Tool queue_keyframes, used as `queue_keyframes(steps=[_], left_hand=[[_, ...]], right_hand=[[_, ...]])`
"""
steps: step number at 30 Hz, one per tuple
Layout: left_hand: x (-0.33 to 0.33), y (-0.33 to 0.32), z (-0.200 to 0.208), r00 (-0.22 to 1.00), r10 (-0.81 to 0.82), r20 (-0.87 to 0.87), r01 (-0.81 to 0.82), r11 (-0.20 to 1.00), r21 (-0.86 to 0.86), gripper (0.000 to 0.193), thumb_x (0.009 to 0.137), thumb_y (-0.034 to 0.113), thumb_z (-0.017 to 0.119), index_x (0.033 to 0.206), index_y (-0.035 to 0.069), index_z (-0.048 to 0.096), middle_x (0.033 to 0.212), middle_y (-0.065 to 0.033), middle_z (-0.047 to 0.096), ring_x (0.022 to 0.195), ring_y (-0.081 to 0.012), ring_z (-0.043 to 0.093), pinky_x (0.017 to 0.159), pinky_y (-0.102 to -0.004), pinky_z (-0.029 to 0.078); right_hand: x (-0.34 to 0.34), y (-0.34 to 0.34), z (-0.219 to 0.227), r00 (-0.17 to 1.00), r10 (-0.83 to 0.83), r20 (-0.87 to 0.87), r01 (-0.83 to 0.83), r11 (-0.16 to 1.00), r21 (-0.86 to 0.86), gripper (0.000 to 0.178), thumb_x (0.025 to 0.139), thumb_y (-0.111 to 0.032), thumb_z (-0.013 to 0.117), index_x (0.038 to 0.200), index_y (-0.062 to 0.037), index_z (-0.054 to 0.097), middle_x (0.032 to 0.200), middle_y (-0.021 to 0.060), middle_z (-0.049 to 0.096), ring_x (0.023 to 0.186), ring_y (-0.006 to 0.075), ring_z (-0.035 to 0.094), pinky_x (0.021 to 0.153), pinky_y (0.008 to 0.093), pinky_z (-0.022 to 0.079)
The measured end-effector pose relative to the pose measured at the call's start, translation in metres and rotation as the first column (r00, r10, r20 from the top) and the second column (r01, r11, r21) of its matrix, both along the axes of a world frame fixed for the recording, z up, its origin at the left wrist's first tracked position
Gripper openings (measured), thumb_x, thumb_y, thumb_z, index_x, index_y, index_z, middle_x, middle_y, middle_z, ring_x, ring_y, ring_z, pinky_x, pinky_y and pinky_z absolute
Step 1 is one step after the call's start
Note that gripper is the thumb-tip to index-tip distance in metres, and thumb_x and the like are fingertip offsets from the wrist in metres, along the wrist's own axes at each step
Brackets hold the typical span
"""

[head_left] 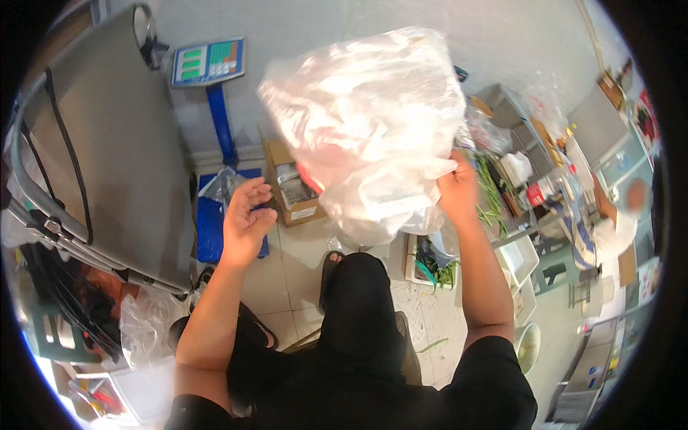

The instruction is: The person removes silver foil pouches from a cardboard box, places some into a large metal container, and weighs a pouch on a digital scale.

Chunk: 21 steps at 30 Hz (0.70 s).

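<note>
A large clear plastic bag (365, 115) billows out in front of me, blurred and shiny with reflected light. My right hand (459, 190) pinches its lower right edge. Something red shows through or behind the bag's lower left side; I cannot make out what it is. My left hand (249, 215) is raised to the left of the bag, its fingers spread and curled a little, with nothing in them. Below the bag, an opened cardboard box (304, 215) with packets inside stands on the tiled floor.
A blue platform scale (208, 63) stands by the wall. At the left leans a grey folded table (115, 143). Long green vegetables (489, 193) lie on a shelf at the right, above a tray of greens (433, 265). Another person (616, 229) is at the far right.
</note>
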<state>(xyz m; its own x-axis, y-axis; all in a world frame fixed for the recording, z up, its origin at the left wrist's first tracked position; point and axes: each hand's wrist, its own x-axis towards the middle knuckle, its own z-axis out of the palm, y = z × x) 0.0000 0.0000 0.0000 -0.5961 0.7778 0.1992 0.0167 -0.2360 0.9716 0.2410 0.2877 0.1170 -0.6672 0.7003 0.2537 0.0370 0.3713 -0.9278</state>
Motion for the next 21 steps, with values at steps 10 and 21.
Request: queue_keyframes(steps=[10,21], left_hand=[[0.056,-0.042,-0.038,0.453,-0.232,0.861,0.125,0.973,0.196,0.092,0.083,0.076,0.029,0.151,0.017,0.013,0.154,-0.0156,0.018,0.138,-0.0433,0.020,0.103,-0.0677,0.017],[0.086,-0.140,-0.013,0.796,0.086,0.599,-0.109,0.994,0.001,0.085,0.086,0.067,0.036,0.149,0.013,0.019,0.151,-0.0171,0.025,0.136,-0.0404,0.027,0.103,-0.0616,0.023]], right_hand=[[0.072,-0.169,-0.014,0.872,0.465,0.151,-0.383,0.457,0.803,0.028,0.065,-0.008,0.070,0.091,-0.0112,0.062,0.089,0.0069,0.060,0.072,0.0260,0.063,0.059,0.0349,0.052],[0.033,-0.219,-0.015,0.720,0.682,0.126,-0.542,0.440,0.716,0.024,0.064,-0.002,0.066,0.084,-0.0136,0.064,0.079,0.0043,0.063,0.067,0.0268,0.063,0.055,0.0347,0.051]])
